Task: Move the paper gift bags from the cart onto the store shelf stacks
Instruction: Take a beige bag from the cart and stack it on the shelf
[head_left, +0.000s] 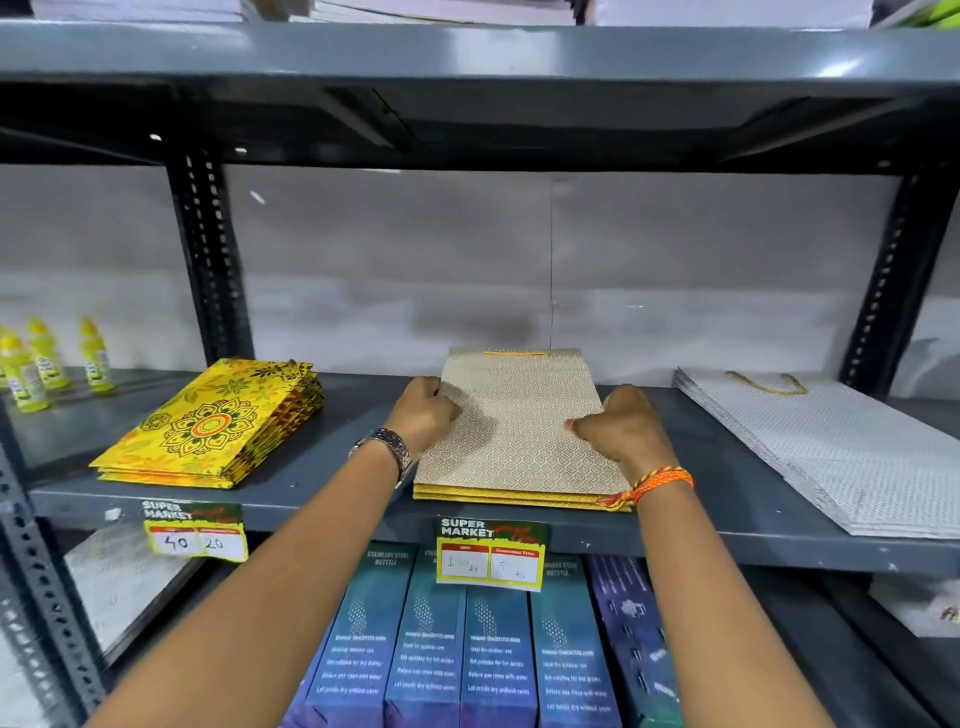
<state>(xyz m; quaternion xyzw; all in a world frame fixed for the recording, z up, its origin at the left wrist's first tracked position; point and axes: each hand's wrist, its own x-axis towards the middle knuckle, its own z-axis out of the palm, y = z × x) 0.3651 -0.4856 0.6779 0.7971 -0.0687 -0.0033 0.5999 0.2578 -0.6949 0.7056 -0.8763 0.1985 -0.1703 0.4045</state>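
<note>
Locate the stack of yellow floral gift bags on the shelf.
In the head view, the yellow floral gift bags lie flat on the left of the grey shelf, left of the beige patterned stack and right of the small yellow bottles.

Both hands rest on a stack of beige patterned gift bags (519, 431) lying flat at the front edge of the grey shelf (363, 499). The left hand (423, 415) grips the stack's left edge; the right hand (623, 428) presses its right edge. Yellow bags (208, 426) lie toward the shelf's left end, white bags (831, 447) toward its right end.
</note>
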